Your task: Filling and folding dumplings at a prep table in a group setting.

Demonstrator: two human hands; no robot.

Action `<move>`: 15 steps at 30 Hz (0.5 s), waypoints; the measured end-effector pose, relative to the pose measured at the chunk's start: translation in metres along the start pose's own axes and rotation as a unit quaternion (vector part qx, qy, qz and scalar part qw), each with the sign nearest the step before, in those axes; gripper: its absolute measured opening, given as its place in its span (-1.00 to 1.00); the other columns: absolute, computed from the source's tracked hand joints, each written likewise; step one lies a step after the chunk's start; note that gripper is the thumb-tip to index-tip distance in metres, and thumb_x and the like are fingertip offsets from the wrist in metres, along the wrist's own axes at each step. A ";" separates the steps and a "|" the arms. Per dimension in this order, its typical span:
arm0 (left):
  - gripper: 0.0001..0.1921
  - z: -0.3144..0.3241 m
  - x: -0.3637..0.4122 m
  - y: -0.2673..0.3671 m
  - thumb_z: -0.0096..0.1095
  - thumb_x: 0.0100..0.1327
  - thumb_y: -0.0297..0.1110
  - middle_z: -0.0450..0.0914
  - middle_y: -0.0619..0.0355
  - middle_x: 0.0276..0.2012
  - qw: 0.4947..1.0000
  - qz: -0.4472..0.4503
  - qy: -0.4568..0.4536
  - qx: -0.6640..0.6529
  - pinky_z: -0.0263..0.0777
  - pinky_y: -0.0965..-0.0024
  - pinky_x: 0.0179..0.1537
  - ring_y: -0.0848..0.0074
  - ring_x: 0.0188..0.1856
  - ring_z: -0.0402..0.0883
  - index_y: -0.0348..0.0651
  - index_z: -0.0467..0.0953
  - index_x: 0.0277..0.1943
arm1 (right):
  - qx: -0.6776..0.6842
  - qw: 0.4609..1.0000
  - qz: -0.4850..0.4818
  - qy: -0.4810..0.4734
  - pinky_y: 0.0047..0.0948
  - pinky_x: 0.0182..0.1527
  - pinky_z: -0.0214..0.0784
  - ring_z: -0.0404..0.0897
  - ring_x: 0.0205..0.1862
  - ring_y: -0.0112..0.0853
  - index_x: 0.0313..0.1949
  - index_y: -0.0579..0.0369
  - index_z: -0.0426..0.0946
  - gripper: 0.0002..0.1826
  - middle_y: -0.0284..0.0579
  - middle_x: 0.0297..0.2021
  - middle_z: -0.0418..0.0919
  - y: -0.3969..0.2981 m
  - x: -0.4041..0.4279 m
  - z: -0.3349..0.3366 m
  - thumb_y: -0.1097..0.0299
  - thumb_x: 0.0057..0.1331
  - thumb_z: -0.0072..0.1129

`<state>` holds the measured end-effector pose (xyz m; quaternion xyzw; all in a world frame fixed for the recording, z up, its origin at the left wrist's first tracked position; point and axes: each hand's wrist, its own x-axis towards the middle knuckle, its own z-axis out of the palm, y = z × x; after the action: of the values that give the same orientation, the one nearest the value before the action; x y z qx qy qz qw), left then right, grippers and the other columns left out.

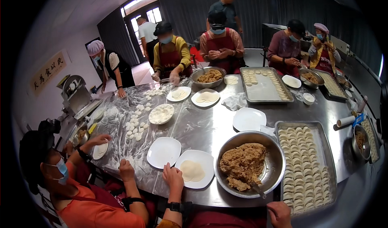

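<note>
My left hand (pixel 174 177), with a dark watch on its wrist, is at the left rim of a white plate (pixel 206 159) holding thin round dough wrappers (pixel 192 170). Its fingers are bent, and whether they hold anything is hidden. My right hand (pixel 279 214) is curled at the table's near edge, beside the lower left corner of a metal tray (pixel 329 155). Its palm is out of sight. Rows of folded dumplings (pixel 303 167) fill much of that tray. Between my hands stands a large steel bowl (pixel 219 179) of brown filling (pixel 242 162), with a utensil handle (pixel 258 190) leaning out.
A co-worker in orange (pixel 91 209) sits close on my left, one hand (pixel 126 170) near my plates. White plates (pixel 163 152) and floured dough pieces (pixel 136 129) lie on the steel table (pixel 197 128). Across it, several people work beside another dumpling tray (pixel 263 91) and filling bowls (pixel 207 76).
</note>
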<state>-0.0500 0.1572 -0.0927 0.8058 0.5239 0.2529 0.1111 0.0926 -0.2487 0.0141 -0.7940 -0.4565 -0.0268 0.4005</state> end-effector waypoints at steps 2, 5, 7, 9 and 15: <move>-0.88 -0.005 -0.003 0.005 0.28 0.02 -0.38 0.20 -0.09 0.24 1.000 -0.004 0.019 -0.004 -0.15 -0.01 0.28 0.09 0.33 0.04 -0.17 0.48 -0.41 | -0.001 1.000 0.000 0.004 -0.25 -0.09 0.36 0.52 -0.17 -0.10 -0.21 0.15 0.53 -0.80 -0.02 -0.26 0.56 0.003 -0.003 0.002 0.57 0.13 0.11; -0.88 -0.009 -0.006 0.008 0.27 0.02 -0.36 0.22 -0.10 0.23 0.999 -0.016 0.029 -0.005 -0.16 0.00 0.28 0.09 0.33 0.05 -0.16 0.49 -0.40 | 0.005 1.000 0.001 0.000 -0.25 -0.09 0.36 0.52 -0.17 -0.11 -0.22 0.15 0.53 -0.81 -0.02 -0.26 0.56 0.007 -0.004 0.004 0.56 0.14 0.12; -0.88 -0.010 -0.005 0.010 0.27 0.02 -0.36 0.22 -0.10 0.23 1.000 -0.009 0.021 0.005 -0.17 -0.01 0.29 0.09 0.33 0.06 -0.16 0.50 -0.41 | 0.005 1.000 -0.005 0.000 -0.25 -0.09 0.36 0.53 -0.17 -0.11 -0.22 0.15 0.53 -0.81 -0.02 -0.26 0.56 0.007 -0.005 0.004 0.55 0.13 0.12; -0.89 -0.010 -0.004 0.010 0.27 0.02 -0.36 0.22 -0.09 0.23 1.000 -0.004 0.013 0.015 -0.18 -0.02 0.29 0.09 0.33 0.06 -0.16 0.50 -0.41 | 0.004 1.000 -0.009 -0.001 -0.25 -0.09 0.36 0.53 -0.18 -0.11 -0.22 0.14 0.53 -0.81 -0.02 -0.26 0.57 0.006 -0.004 0.003 0.55 0.13 0.12; -0.91 -0.009 -0.002 0.010 0.27 0.00 -0.39 0.27 -0.06 0.20 0.999 -0.039 0.004 0.015 -0.19 -0.06 0.30 0.11 0.34 0.05 -0.16 0.53 -0.42 | -0.006 1.000 -0.010 -0.002 -0.24 -0.09 0.36 0.53 -0.19 -0.10 -0.22 0.15 0.53 -0.81 -0.01 -0.27 0.57 0.008 -0.007 0.004 0.55 0.14 0.11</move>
<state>-0.0477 0.1507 -0.0807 0.7854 0.5589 0.2439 0.1061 0.0932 -0.2532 0.0041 -0.7918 -0.4651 -0.0321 0.3946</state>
